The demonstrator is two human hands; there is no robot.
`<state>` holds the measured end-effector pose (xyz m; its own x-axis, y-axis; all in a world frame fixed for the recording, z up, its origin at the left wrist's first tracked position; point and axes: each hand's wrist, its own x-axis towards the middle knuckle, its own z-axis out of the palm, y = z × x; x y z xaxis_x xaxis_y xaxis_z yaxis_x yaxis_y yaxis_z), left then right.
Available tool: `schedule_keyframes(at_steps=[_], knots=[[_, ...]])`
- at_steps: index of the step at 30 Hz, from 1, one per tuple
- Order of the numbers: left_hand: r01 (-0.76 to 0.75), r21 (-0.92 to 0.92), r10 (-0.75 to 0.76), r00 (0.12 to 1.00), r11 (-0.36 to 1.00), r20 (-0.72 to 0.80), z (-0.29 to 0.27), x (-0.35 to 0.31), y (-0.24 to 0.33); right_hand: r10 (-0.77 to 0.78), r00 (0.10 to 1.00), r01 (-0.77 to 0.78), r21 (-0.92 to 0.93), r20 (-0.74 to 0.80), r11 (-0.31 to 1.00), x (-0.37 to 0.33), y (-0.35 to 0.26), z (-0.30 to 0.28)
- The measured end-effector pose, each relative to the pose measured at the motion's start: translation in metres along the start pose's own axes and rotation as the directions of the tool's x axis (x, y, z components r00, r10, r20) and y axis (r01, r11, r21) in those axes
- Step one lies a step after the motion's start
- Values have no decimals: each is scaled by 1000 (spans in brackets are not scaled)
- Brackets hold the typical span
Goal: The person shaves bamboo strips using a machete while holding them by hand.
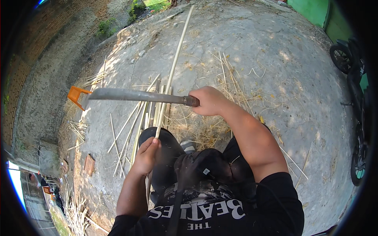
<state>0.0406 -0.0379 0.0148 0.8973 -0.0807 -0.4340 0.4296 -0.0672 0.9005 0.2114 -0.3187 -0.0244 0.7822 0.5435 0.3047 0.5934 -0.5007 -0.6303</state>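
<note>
My right hand [210, 101] is closed round the handle of a machete [134, 95]. Its long, worn blade points left and lies across my view of a long pale bamboo strip [178, 55]; whether the two touch I cannot tell. Closed on the near end of that strip is my left hand [146, 156], beside my left knee, with the thumb along it. The strip runs far ahead over the concrete. Beneath the blade, more split bamboo pieces [132, 126] lie in a loose heap in front of my left knee.
Thin shavings [197, 131] litter the concrete between my legs and ahead. An orange plastic stool [77, 95] stands at the left, with a bundle of short sticks [78, 129] and a brick [89, 164] nearer. Another stick pile [76, 214] lies lower left. A motorcycle [356, 74] stands at the right.
</note>
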Motion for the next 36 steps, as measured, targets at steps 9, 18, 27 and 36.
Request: schedule_keyframes(at_steps=[9, 18, 27, 36], knots=[[-163, 443, 228, 969, 881, -96, -2, -8, -11, 277, 960, -277, 14, -31, 961, -1, 45, -37], [-251, 560, 338, 939, 789, -55, 5, -4, -17, -93, 992, 112, -239, 90, 964, 3, -13, -13], [-202, 714, 319, 947, 670, -32, -16, -48, -12, 559, 760, -484, 285, -332, 827, -2, 75, -46], [-250, 555, 357, 930, 793, -92, -9, -9, -13, 167, 974, -172, -18, -152, 985, 0, 9, -11]])
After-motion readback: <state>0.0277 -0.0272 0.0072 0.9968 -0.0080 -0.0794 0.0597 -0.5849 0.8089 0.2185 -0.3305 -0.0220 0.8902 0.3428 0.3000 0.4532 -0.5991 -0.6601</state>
